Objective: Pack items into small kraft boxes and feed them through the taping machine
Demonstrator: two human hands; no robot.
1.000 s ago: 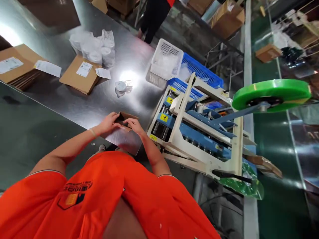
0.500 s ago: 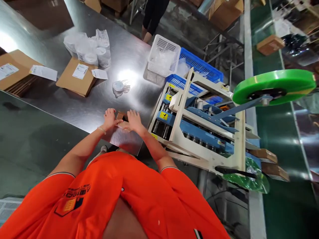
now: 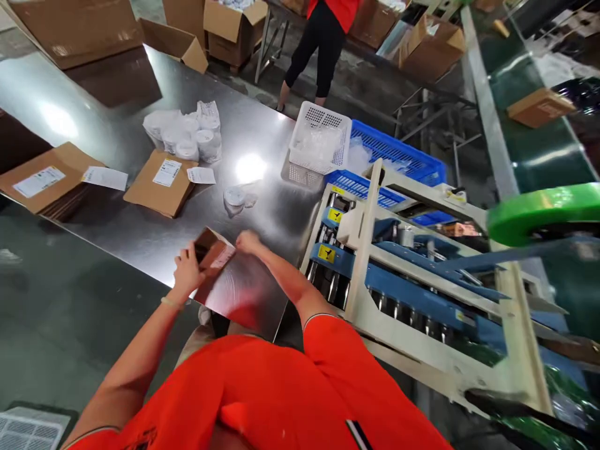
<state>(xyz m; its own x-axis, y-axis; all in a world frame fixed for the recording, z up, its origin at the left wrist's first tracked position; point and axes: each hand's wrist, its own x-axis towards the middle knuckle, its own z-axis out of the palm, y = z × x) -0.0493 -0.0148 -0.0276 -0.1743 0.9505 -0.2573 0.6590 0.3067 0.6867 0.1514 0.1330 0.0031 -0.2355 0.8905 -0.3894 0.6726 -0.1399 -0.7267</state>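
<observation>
My left hand (image 3: 187, 270) grips the left side of a small brown cardboard box (image 3: 219, 257), its fingers over the near wall. The box is tilted on the metal table, and its dark inside shows through an open end. At its right corner my right hand (image 3: 248, 242) is closed, with curled fingers on the box's edge; the fingertips are partly hidden. Beyond the box lies a round white item in a clear plastic bag (image 3: 234, 197), apart from both hands. Flat cardboard pieces with a white label (image 3: 162, 184) are stacked farther left.
Wrapped white round items (image 3: 187, 134) stand on the metal table (image 3: 262, 281). More flat cardboard (image 3: 40, 178) lies at the left. A white basket (image 3: 321, 134) and blue crate (image 3: 398, 150) stand behind the taping machine (image 3: 360, 262) at right. A person (image 3: 314, 50) stands across the table.
The box has been turned and tilted, with its open end facing up. My left hand has shifted to its left side; my right hand has closed from spread fingers. The camera view has shifted.
</observation>
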